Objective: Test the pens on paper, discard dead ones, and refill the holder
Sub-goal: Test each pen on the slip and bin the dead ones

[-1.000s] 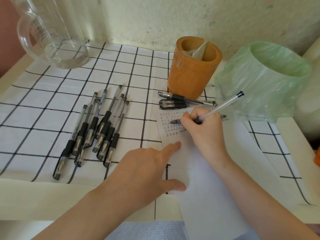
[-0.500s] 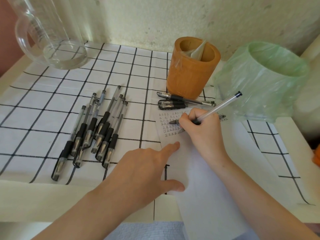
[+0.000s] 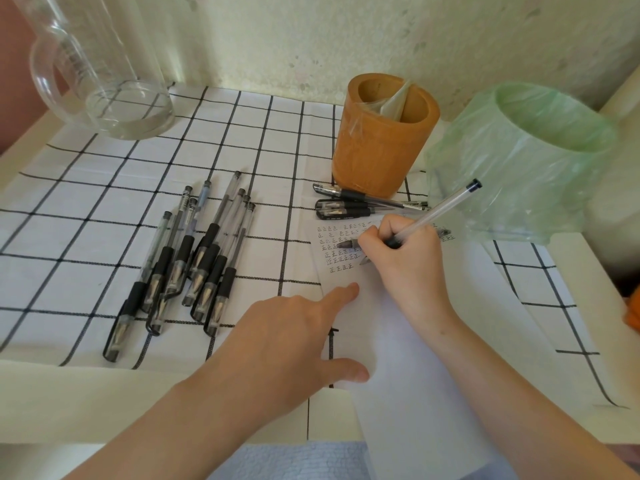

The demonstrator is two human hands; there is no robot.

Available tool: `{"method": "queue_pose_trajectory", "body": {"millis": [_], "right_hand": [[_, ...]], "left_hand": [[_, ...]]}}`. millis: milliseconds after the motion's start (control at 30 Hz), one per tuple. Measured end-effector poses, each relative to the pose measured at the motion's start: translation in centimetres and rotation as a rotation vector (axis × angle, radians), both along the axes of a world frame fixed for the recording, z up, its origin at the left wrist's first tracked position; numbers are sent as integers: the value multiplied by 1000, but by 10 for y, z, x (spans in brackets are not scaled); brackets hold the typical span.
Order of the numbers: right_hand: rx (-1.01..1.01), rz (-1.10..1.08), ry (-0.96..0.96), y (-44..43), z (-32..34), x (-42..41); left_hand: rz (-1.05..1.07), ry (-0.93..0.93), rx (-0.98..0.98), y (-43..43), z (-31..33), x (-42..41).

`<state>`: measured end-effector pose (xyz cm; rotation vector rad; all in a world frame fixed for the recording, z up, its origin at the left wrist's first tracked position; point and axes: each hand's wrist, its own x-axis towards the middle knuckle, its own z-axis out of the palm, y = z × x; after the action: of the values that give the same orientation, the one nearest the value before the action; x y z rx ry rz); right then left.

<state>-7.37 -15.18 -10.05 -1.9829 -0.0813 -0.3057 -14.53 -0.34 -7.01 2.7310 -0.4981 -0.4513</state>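
A pale counter (image 3: pixel 52 393) sits against a speckled wall, covered by a white cloth with a black grid (image 3: pixel 104 209). In the centre right of the frame your right hand (image 3: pixel 408 261) is closed around a clear pen (image 3: pixel 440 211), its tip down on the white paper (image 3: pixel 408 341) beside rows of small test marks. Your left hand (image 3: pixel 287 344) lies flat with fingers spread, pressing the paper's left edge. A bundle of uncapped pens (image 3: pixel 187 261) lies left of centre on the cloth. Three capped pens (image 3: pixel 349 204) rest just in front of the orange holder (image 3: pixel 377 147) at upper centre. A bin lined with a green bag (image 3: pixel 519 161) stands at the upper right, a glass jug (image 3: pixel 104 64) at the upper left.
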Motion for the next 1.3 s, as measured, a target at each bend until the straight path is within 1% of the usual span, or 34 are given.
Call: {"method": "queue_pose_trajectory", "body": {"millis": [333, 367, 400, 467, 500, 533, 600, 667, 733, 800, 867, 967, 1200, 1300], "right_hand": [[-13, 1, 36, 0, 1, 1], [13, 0, 50, -1, 3, 1], [92, -10, 73, -2, 5, 1], [370, -10, 144, -6, 16, 1], [509, 2, 187, -9, 22, 0], [603, 15, 240, -11, 29, -1], [704, 68, 360, -16, 41, -6], [750, 155, 431, -19, 48, -12], [745, 224, 451, -22, 52, -17], [673, 242, 440, -22, 54, -22], [597, 205, 423, -22, 54, -25], [571, 153, 406, -20, 53, -26], [487, 195, 434, -16, 50, -28], [491, 185, 414, -17, 53, -27]], "left_hand": [[-13, 33, 1, 1, 0, 1], [-15, 39, -8, 1, 1, 1], [-14, 48, -29, 2, 1, 2], [12, 85, -140, 4, 2, 3], [39, 100, -233, 5, 2, 4], [78, 105, -354, 6, 3, 4], [176, 116, -618, 10, 6, 6], [246, 125, -812, 12, 7, 10], [272, 114, -916, 11, 6, 14], [268, 107, -966, 9, 4, 14], [251, 108, -997, 8, 3, 13], [230, 103, -1042, 6, 6, 12], [199, 92, -1026, 4, 10, 12], [196, 94, -1012, 3, 10, 13]]}}
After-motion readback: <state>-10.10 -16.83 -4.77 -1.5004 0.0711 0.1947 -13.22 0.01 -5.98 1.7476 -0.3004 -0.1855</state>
